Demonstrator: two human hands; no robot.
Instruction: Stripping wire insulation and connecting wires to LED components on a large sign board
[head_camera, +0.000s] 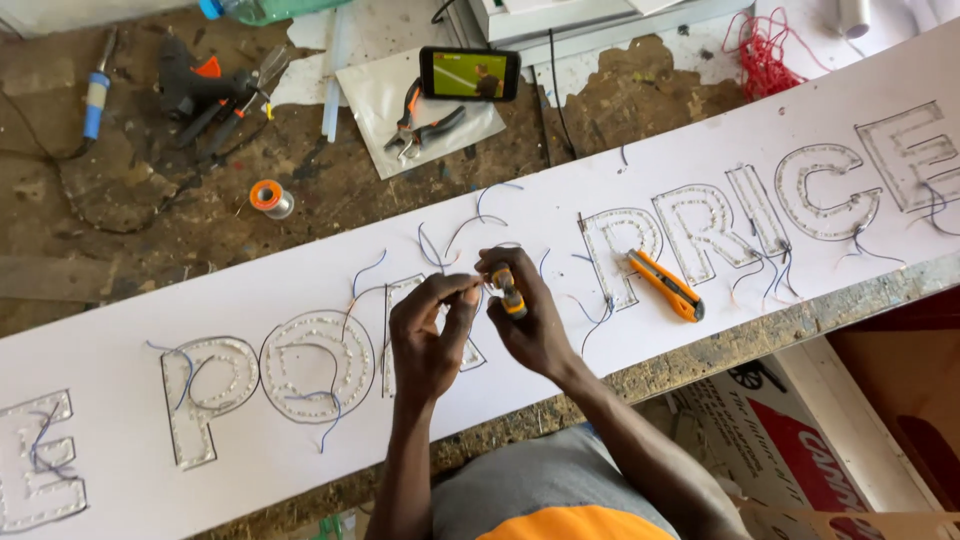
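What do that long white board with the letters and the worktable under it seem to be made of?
The long white board looks like a smooth matte plastic or foam sheet: flat, even white, with rows of tiny dots filling the outlined letters; which one is unclear. The worktable looks like bare worn wood, brown, stained and chipped. The right hand holds a small yellow and grey tool, seemingly plastic-cased.

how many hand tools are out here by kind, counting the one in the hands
utility knife: 1
pliers: 1
glue gun: 1
blue-handled tool: 1
small yellow and grey tool in the right hand, left hand beside it: 1
total: 5
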